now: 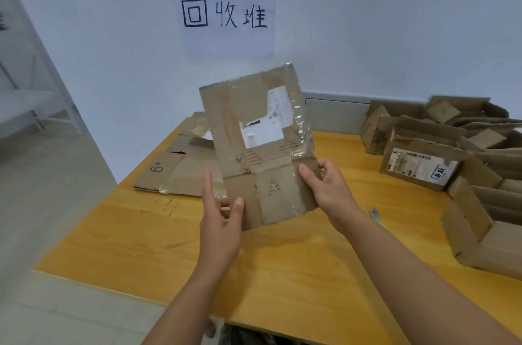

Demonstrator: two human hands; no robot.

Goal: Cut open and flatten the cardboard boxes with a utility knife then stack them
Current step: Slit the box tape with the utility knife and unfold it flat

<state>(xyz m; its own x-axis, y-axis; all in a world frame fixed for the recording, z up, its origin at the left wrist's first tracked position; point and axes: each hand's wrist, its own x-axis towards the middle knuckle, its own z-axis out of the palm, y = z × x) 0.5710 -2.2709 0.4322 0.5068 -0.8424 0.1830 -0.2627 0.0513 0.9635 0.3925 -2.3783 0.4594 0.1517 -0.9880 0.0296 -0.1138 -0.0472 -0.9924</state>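
Cardboard, a flattened box (pixel 255 144), is held upright in front of the person, above the middle of a yellow wooden counter (pixel 282 274). Both hands hold it by its lower edge. The left hand (pixel 221 220) pinches the lower left corner between thumb and fingers, the other fingers fairly straight. The right hand (pixel 324 186) grips the lower right edge, thumb on the near face and fingers curled behind it.

The sheet stands nearly vertical, tilted a little to the left. Its long axis runs from the hands up toward the wall. The near face shows a torn white label and shiny clear tape along the right side.

Behind and to the left, a flat stack of cardboard (pixel 175 172) lies on the counter under a paper sign (pixel 226 14) taped to the wall. To the right sit several uncut boxes (pixel 418 165), well apart from the held sheet. A small grey tool, likely the utility knife (pixel 374 214), lies on the counter just beside the right forearm.

The step in hand appears to be stacking this piece. To do it well, tip the top edge forward and left, lower the sheet flat onto the stack, and line up its long side with the pieces beneath so the pile stays level. Pressing along the creases should help, since the crumpled middle fold may spring up.
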